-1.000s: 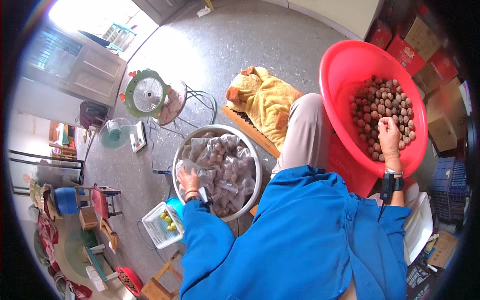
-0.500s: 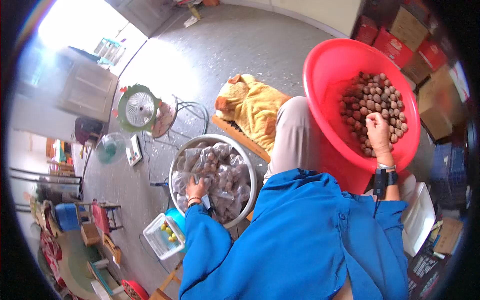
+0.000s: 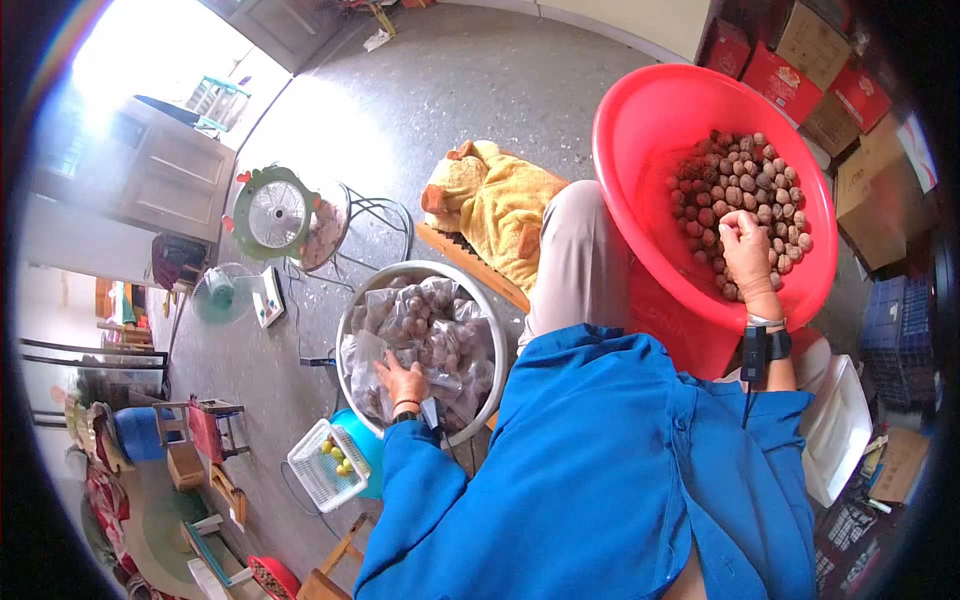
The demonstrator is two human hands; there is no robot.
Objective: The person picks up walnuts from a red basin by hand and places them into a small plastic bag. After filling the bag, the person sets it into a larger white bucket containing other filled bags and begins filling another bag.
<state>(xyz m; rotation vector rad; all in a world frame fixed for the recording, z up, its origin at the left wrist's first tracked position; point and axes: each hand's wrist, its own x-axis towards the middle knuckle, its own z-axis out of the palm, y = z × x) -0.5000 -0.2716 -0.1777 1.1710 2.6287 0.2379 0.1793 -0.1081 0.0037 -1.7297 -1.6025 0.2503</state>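
Note:
A large red basin point(image 3: 640, 130) rests tilted at the right, with many walnuts point(image 3: 765, 185) gathered in its lower part. Over these walnuts is my right hand point(image 3: 745, 250), its fingers pinched together; whatever they hold is too small or hidden to name. At the centre left stands a round grey-white tub point(image 3: 499, 350) filled with clear plastic bags of walnuts point(image 3: 440, 340). My left hand point(image 3: 402, 383) lies on the bags at the tub's left side, fingers spread.
A yellow cloth point(image 3: 515, 215) covers something on a wooden bench beside my knee. A green-rimmed fan point(image 3: 275, 213) stands at the left. Below the tub is a white basket point(image 3: 315, 468) with yellow-green fruit. Cardboard boxes point(image 3: 865, 190) are stacked at the far right.
My left hand has moved slightly right, and its fingers are more spread. My right hand has shifted slightly left over the walnuts, still pinched. The view has shifted a little.

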